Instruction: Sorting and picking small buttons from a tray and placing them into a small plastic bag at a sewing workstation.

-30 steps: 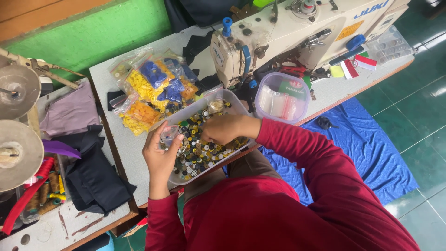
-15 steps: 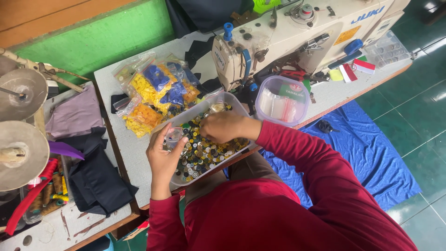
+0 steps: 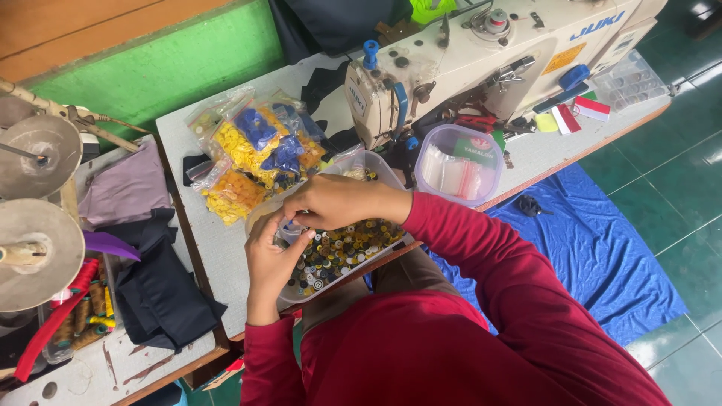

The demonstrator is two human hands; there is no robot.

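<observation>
Both hands, left (image 3: 272,256) and right (image 3: 338,201), pinch a small clear bag (image 3: 289,229) above the button tray (image 3: 391,180).

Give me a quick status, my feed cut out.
Both hands, left and right, together over the tray of buttons. Grip contents hidden. Button bags beside, nothing blocking.

Wall: green painted band (image 3: 162,71), wooden boards (image 3: 90,30) above
Floor: dark green tiles (image 3: 669,188), glossy
Floor cover: blue sheet (image 3: 594,248)
Furniture: pale grey surface (image 3: 188,143), wooden edge
Light: even daylight
</observation>
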